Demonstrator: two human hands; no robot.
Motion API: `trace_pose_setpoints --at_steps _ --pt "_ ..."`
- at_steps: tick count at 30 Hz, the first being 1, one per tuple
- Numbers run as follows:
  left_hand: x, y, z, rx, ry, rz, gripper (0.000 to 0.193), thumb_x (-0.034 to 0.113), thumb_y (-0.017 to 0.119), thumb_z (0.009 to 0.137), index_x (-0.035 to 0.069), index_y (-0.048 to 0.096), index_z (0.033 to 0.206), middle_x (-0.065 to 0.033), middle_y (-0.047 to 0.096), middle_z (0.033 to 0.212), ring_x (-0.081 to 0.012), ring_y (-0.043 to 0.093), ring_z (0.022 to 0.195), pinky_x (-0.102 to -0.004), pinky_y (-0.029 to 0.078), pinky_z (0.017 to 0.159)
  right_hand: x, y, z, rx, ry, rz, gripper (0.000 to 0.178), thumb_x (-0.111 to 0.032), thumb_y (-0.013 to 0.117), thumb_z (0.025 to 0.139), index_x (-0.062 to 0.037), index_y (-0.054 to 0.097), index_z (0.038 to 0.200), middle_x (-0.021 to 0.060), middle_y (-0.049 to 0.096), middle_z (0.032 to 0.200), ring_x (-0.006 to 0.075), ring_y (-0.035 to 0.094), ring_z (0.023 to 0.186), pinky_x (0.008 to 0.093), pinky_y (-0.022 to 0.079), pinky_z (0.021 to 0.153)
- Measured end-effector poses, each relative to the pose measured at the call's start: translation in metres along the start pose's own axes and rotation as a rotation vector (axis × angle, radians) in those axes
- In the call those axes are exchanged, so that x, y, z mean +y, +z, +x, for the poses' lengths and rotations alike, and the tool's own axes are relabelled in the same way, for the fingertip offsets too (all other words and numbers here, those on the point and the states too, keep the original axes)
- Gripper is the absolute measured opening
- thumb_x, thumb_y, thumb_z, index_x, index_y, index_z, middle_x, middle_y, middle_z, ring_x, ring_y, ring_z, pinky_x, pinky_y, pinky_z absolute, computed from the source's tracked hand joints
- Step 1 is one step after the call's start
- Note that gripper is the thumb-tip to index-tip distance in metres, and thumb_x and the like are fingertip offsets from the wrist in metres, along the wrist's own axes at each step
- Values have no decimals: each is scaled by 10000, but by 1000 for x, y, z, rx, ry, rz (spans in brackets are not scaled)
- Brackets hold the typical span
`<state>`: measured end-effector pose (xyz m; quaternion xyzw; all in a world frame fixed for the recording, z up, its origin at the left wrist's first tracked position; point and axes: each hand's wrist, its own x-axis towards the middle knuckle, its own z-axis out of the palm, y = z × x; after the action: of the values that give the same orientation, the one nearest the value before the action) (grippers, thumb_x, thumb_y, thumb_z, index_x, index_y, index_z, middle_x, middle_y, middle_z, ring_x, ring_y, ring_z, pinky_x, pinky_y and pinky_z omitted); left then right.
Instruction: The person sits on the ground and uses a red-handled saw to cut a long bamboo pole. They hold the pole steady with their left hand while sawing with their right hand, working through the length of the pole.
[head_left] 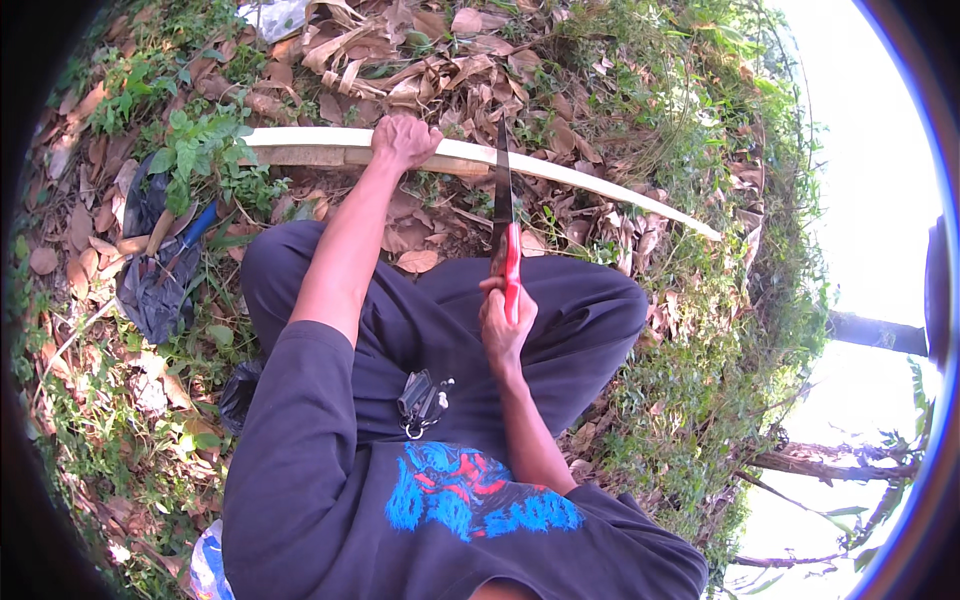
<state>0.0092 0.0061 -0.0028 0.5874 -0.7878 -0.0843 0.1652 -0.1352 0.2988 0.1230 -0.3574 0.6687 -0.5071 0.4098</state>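
Note:
A long pale strip of wood or bamboo (580, 178) lies crosswise in front of my folded legs, looking curved in this view. My left hand (405, 142) is closed over it left of its middle. Below the strip's left part, a browner length of wood (310, 156) runs along it. My right hand (508, 312) grips the red handle of a handsaw (503, 190). The saw's dark blade points away from me and crosses the strip to the right of my left hand. Whether its teeth touch the strip, I cannot tell.
Dry leaves (440, 70) and green plants cover the ground. To my left lies a black plastic bag (158, 300), with a blue-handled tool (200, 224) and a wooden handle (160, 232) beside it. A small dark bundle with a metal ring (420, 402) rests on my lap.

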Motion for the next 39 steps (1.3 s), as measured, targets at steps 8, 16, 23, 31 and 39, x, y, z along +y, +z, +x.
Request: trace_pose_setpoints --at_steps 8,16,23,31,39 --pt "1 -1 -4 6 85 -25 567 496 422 967 50 733 809 -181 696 871 -336 654 878 -487 453 830 -14 0 -25 -3 -155 -174 122 -4 537 857 27 654 868 -38 513 604 32 442 527 245 356 480" --pt "12 1 -15 10 121 21 462 467 467 973 53 668 1003 -170 645 1056 -364 590 1039 -538 393 952 19 -9 -26 -56 -219 -213 116 -110 604 851 -10 633 903 106 593 621 168 605 556 348 494 578" --pt "9 -19 -24 -145 166 11 354 350 555 943 35 640 1080 -203 638 1056 -408 589 1025 -539 419 920 51 -12 -22 23 -333 -108 121 -118 596 840 -1 565 836 188 559 602 337 596 526 407 471 551" --pt "-7 -25 -42 -229 123 -56 579 285 582 903 65 473 1426 -231 488 1405 -453 417 1311 -506 313 1128 24 -20 -33 6 -279 -40 128 -115 596 837 10 569 831 214 571 605 397 601 561 439 465 549" --pt "-10 -27 -47 -172 166 -21 644 262 676 835 23 479 1400 -231 503 1368 -437 449 1269 -501 347 1096 24 -20 -31 15 -282 -41 140 -113 584 837 25 580 858 239 572 628 432 593 589 462 460 565"
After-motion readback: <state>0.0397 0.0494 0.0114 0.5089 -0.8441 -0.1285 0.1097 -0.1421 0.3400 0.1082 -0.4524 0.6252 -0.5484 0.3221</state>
